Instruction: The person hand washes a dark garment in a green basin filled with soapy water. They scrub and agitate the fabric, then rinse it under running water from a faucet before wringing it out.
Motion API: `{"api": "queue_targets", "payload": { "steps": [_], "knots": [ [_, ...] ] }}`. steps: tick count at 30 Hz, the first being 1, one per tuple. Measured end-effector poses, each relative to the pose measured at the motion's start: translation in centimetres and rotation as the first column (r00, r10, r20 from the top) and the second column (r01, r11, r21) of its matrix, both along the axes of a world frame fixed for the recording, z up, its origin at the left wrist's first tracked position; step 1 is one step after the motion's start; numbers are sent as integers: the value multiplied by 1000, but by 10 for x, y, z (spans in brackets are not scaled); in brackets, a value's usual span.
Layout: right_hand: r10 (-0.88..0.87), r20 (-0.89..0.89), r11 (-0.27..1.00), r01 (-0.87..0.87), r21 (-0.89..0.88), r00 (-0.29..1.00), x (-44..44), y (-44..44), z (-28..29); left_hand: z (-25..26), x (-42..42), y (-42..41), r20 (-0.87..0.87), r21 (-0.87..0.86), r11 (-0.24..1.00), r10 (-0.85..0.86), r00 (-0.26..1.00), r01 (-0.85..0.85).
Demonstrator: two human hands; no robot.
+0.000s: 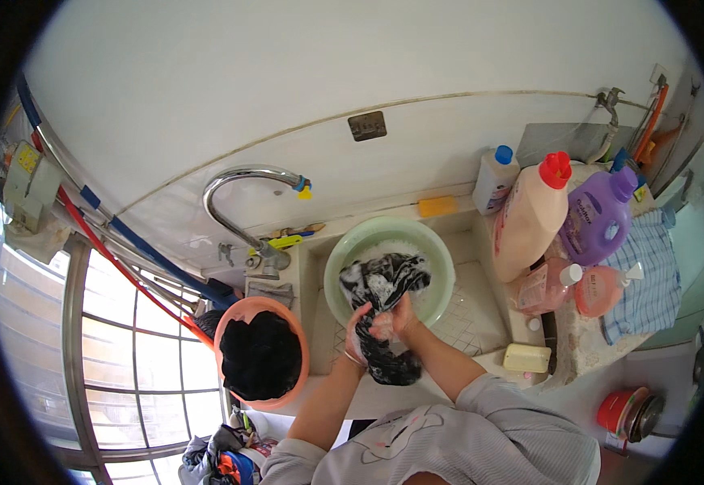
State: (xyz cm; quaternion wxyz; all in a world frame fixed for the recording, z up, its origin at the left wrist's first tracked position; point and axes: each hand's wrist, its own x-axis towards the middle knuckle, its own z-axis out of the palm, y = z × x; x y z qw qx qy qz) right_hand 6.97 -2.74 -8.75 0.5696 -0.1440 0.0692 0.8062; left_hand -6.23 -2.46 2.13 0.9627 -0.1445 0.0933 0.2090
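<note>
A soapy black cloth (388, 282) lies partly in a pale green basin (440, 239) that stands in a sink (476, 291); its lower end hangs over the basin's near rim. My left hand (358, 333) grips this cloth from the left side, at the basin's near edge. On the right, my right hand (397, 318) holds the same cloth, close beside the left one. White suds cover parts of the cloth and both hands. An orange basin (302, 345) with dark cloth (261, 357) in it is left of the sink.
A chrome faucet (248, 173) arches at the sink's back left. Detergent bottles (531, 218) and pink pump bottles (597, 291) line the right ledge, near a yellow soap dish (528, 357). A yellow sponge (438, 207) lies on the back ledge.
</note>
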Motion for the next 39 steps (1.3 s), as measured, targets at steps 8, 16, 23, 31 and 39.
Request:
{"api": "queue_targets", "payload": {
  "steps": [8,16,23,31,39],
  "knots": [
    [265,790,866,224,-447,553,14,33,10,-49,-6,17,-979,185,505,22,202,843],
    [94,891,996,55,-77,-444,16,33,17,-44,19,-4,-803,67,-78,587,100,995],
    [-32,759,951,-254,-177,-650,2,17,118,-62,-18,5,-479,607,728,14,878,320],
    [-549,340,735,-635,-240,-764,-14,-5,168,-9,14,10,-338,221,951,283,898,-217],
    [-149,908,971,231,60,391,49,-38,144,-52,-3,21,97,185,973,121,988,-138]
  ]
}}
